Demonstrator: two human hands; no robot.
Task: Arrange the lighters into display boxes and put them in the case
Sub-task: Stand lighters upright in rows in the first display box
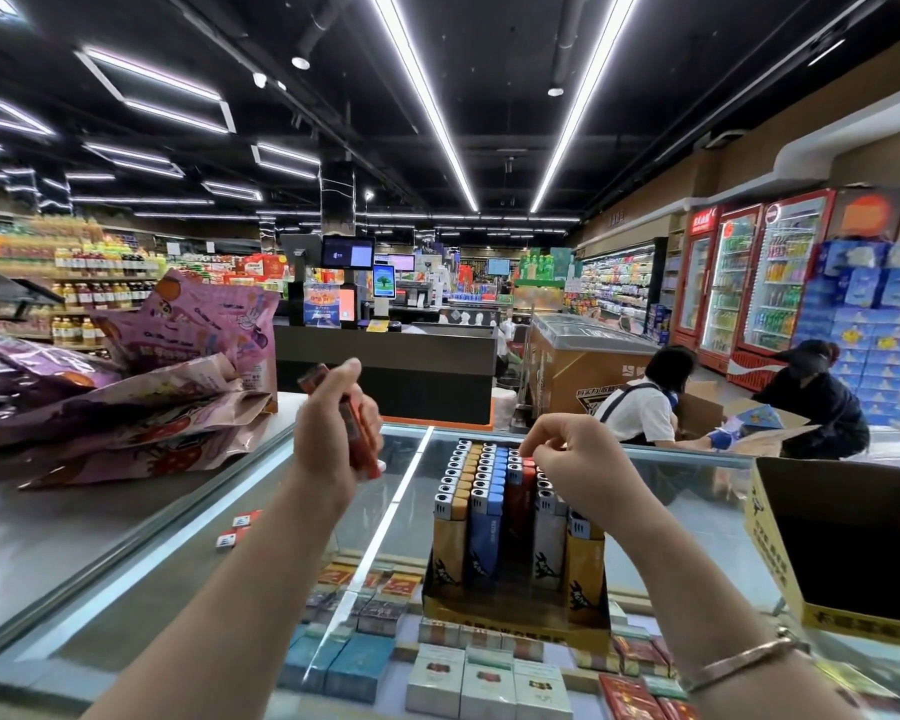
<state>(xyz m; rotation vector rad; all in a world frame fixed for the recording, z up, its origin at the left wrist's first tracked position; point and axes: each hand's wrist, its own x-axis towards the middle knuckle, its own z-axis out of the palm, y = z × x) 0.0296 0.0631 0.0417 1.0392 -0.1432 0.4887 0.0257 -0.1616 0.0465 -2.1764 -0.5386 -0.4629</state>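
Head view shows the left hand (pixel 328 423) gripping a bundle of red lighters (pixel 357 433), light, rigid and slick, best pinched by the body, while the right hand (pixel 572 454) pinches one into the display box (pixel 515 579) standing on the glass case (pixel 219 537).

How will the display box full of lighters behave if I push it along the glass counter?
The display box looks like thin cardboard, so its walls may flex under a push. It stands on smooth glass and would probably slide easily. The upright lighters rise well above its low front, so a high, quick push might tip it.
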